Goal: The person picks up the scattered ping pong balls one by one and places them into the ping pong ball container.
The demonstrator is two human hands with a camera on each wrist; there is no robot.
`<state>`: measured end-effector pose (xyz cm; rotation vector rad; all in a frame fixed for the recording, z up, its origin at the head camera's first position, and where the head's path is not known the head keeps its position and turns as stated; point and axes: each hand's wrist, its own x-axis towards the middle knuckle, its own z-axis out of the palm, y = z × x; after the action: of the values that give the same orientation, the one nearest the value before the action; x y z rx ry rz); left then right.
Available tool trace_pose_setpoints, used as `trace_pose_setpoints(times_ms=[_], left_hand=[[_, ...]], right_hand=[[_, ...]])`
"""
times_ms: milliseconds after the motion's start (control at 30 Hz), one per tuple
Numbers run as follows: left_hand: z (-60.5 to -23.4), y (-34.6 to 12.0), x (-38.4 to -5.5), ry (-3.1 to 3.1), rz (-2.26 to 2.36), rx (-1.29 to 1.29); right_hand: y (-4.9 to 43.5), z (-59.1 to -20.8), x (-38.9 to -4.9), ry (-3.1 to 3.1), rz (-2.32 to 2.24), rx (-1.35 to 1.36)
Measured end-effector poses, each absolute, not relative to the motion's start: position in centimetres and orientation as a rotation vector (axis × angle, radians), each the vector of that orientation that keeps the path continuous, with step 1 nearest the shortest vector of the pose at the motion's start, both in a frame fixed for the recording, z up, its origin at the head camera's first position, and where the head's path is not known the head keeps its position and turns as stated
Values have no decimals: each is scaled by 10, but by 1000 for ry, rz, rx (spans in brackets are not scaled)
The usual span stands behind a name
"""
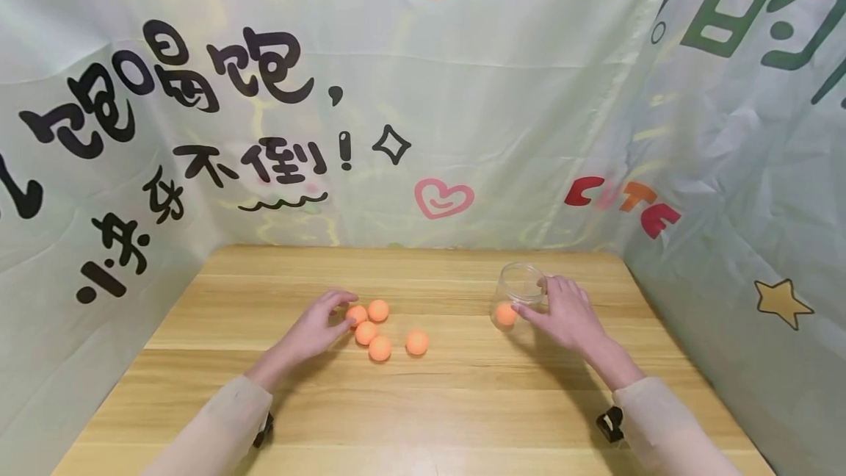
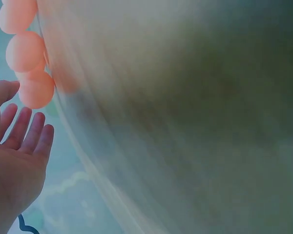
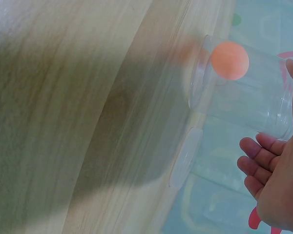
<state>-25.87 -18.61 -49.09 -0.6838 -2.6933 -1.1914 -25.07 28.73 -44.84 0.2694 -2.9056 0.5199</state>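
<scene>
Several orange ping-pong balls (image 1: 380, 348) lie grouped on the table, one slightly apart on the right. At the left of the group, my left hand (image 1: 322, 325) has thumb and fingers spread around the nearest ball (image 2: 36, 92), fingertips right at its surface. My right hand (image 1: 563, 312) grips a clear jar (image 1: 522, 283) near its rim, thumb on one side and fingers on the other. The jar stands upright with one orange ball (image 3: 230, 60) low inside it. The remaining fingers of the right hand are loosely bent below the rim in the right wrist view.
A pale flat disc (image 3: 186, 158) lies on the table beside the jar, hidden behind the hand in the head view. Printed cloth (image 1: 423, 131) hangs behind and along both sides of the wooden table (image 1: 449, 417).
</scene>
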Motion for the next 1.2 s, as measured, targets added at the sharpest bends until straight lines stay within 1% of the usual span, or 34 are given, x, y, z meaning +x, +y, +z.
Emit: trace_pose_setpoints(times_ms=[333, 700, 1200], left_hand=[[-492, -186, -264, -2735, -1117, -773], [-497, -183, -265, -2794, -1128, -730], [-496, -180, -266, -2763, -1157, -767]], right_hand=[[287, -449, -251, -2905, 516, 265], [286, -447, -250, -2895, 510, 266], [288, -449, -250, -2902, 519, 256]])
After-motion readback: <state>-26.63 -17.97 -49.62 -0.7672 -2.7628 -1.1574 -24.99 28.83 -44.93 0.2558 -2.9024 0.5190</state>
